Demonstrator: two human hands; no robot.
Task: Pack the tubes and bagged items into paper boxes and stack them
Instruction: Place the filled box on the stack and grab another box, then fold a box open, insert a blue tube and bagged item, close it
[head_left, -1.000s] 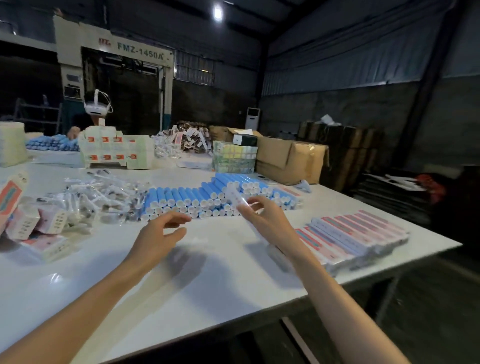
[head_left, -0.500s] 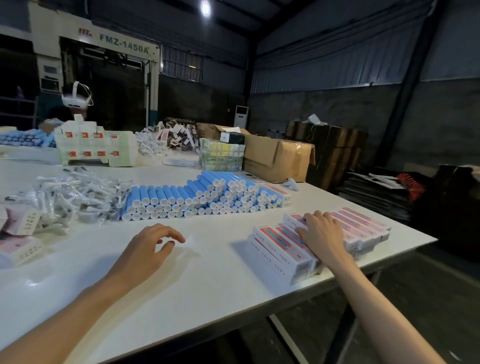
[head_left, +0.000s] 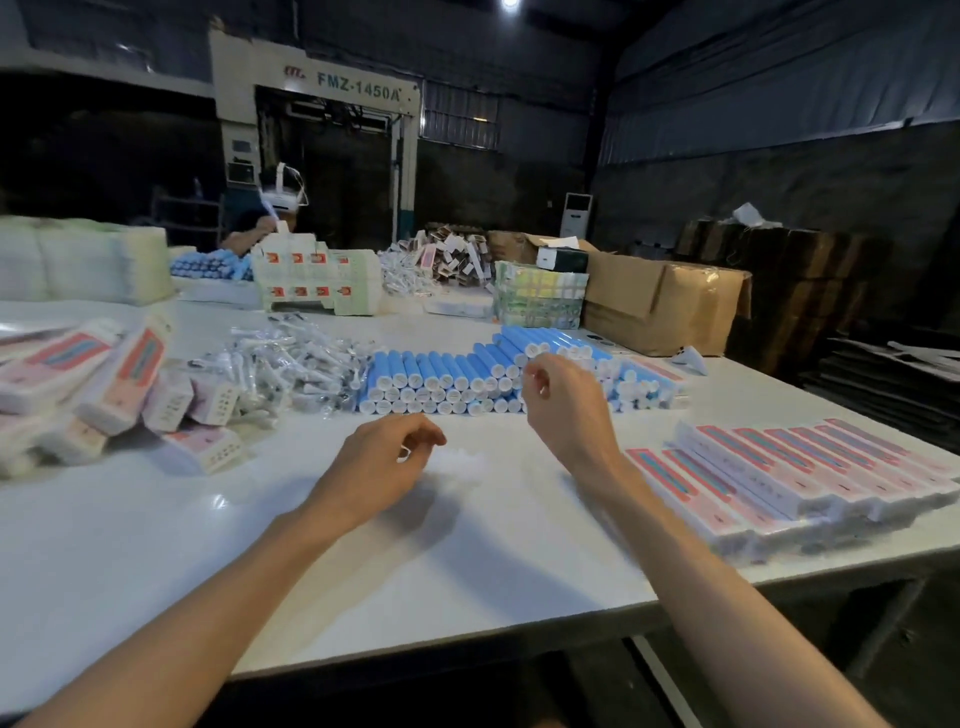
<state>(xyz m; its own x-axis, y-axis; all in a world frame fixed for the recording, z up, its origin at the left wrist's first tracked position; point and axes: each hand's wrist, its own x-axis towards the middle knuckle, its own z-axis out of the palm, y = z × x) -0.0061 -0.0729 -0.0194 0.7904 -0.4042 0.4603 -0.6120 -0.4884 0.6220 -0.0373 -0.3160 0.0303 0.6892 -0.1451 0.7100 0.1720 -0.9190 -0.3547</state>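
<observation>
As the white desk (head_left: 260, 545) is viewed from its near edge, paper boxes (head_left: 810, 478) are seen stacked at right, blue tubes (head_left: 441, 374) piled mid-desk, and bagged items (head_left: 291, 364) just left of them. The left hand (head_left: 379, 467) and the right hand (head_left: 566, 415) are noted near the tubes, each grip loosely curled (nothing held).

A glossy, smooth white tabletop (head_left: 260, 561) is seen; clear plastic bags (head_left: 291, 364) (crinkled, shiny) and matt brown corrugated cardboard cartons (head_left: 670, 306) are laid on it.
</observation>
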